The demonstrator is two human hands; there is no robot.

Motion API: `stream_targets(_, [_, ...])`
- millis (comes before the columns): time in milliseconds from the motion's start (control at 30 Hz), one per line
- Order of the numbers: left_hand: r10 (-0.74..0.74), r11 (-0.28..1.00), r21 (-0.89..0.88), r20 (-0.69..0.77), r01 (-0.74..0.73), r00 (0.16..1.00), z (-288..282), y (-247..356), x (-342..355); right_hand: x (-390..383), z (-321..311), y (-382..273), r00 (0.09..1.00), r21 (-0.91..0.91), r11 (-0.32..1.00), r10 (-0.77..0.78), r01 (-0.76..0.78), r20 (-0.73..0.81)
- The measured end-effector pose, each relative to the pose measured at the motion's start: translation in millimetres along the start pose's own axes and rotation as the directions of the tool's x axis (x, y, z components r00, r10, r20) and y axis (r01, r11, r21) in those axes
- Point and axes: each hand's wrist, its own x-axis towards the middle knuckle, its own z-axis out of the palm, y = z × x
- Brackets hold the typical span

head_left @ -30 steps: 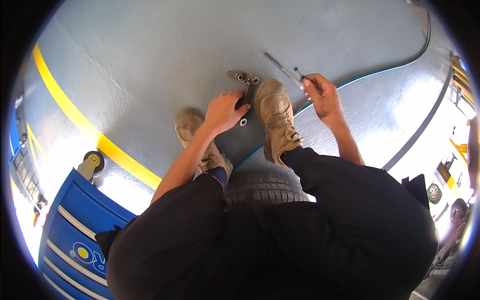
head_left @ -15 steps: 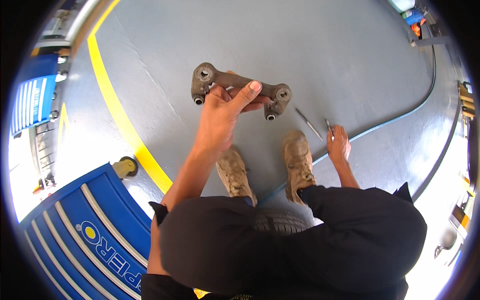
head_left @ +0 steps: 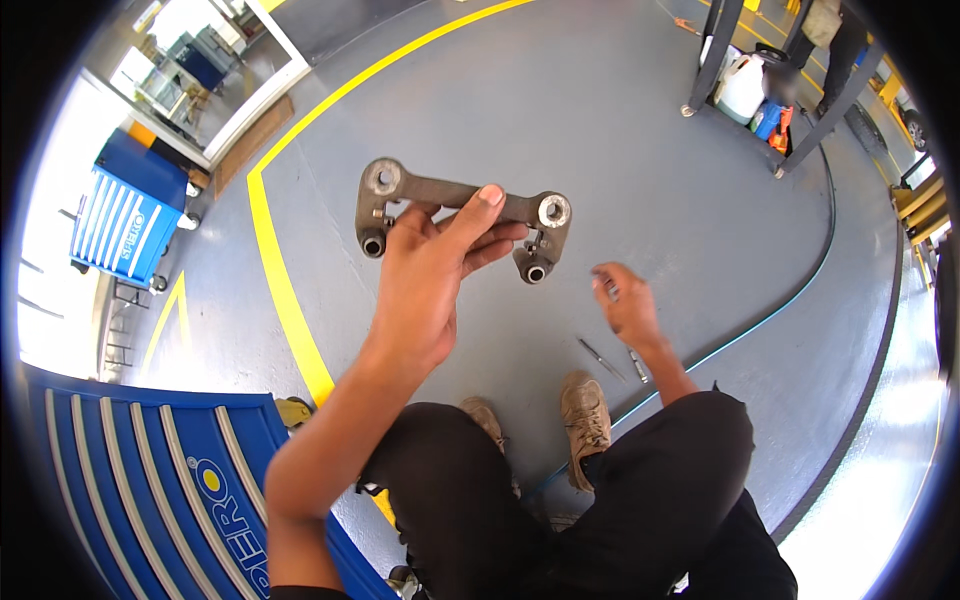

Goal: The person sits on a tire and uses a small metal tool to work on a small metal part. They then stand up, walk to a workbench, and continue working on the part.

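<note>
My left hand [head_left: 425,265] is closed around the middle bar of a dull grey-brown brake caliper bracket [head_left: 384,177], thumb on top and fingers beneath. The bracket is held up above the floor, with a bored lug at each end and shorter legs ending in round sleeves toward me. To its right is my right hand [head_left: 628,305], raised off the floor with fingers curled in. A small greyish bit shows between those fingers, too blurred to name. Below that hand, two slim metal pen-like tools lie on the floor: one dark [head_left: 600,358], one brighter [head_left: 638,366].
A blue hose [head_left: 745,335] runs across the grey floor on the right. My boots [head_left: 585,415] stand below the tools. A blue drawer cabinet [head_left: 150,480] is close on the left, another [head_left: 130,220] farther off. Beyond, a dark-legged stand [head_left: 705,60] holds a white jug [head_left: 741,88]; a person stands behind.
My right hand has lifted from the slim tool on the floor and moved up toward the bracket. The view has tilted up, and my left hand still holds the bracket.
</note>
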Motion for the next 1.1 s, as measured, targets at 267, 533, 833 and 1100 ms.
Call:
stream_targets(267, [-0.236, 0.959, 0.176, 0.064, 0.222, 0.97, 29, -119, 63, -95, 78, 154, 0.955, -0.349, 0.921, 0.243, -0.173, 0.168])
stream_targets(533, [-0.516, 0.855, -0.066, -0.195, 0.514, 0.834, -28, -376, 54, -113, 98, 155, 0.996, -0.452, 0.891, 0.064, -0.031, 0.057])
stream_targets(833, [-0.711, 0.703, -0.152, -0.174, 0.695, 0.681, -42, -448, 25, -100, 74, 155, 0.938, -0.352, 0.873, 0.342, -0.337, -0.05])
stream_targets(1100, [-0.693, 0.664, 0.421, 0.035, 0.618, 0.72, -3, -335, 60, -30, -15, 43, 0.955, 0.045, 0.956, 0.286, -0.29, 0.074])
